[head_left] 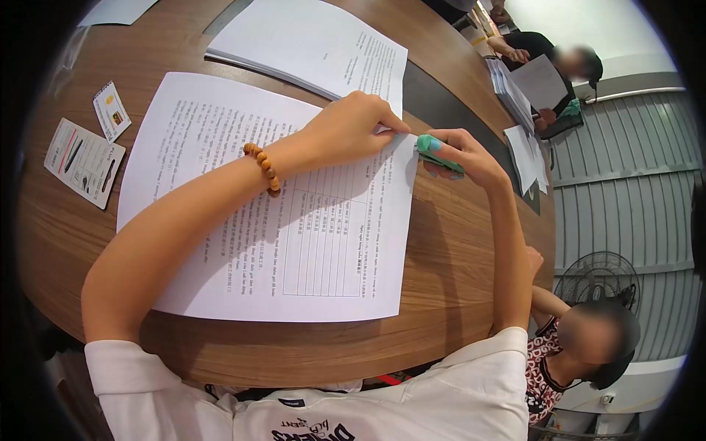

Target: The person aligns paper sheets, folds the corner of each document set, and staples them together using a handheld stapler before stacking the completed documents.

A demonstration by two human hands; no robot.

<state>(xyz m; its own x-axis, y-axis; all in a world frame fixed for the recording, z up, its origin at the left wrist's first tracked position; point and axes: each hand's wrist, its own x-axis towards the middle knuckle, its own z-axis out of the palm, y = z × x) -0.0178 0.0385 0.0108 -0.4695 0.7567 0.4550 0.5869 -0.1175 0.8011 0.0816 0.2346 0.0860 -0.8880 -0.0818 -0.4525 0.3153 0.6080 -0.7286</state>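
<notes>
Printed sheets [346, 242] with lines of text and a table lie on the wooden table before me. My left hand [358, 126], below a wrist with a beaded bracelet [263, 169], pinches their upper right corner between thumb and finger. Wrapped round a small green stapler [430, 151] is my right hand [471, 158]. The stapler's front end meets the paper at that corner, close to my left fingertips. Whether its jaws are pressed together I cannot tell. A thick stack of printed paper [309, 44] lies just beyond the sheets.
Left of the sheets lie a blister card pack [84, 162] and a small printed card [112, 110]. Across the wooden table [456, 250], a person [544, 73] handles papers [511, 92]. Another person [559, 345] sits at the right, near a fan [597, 279].
</notes>
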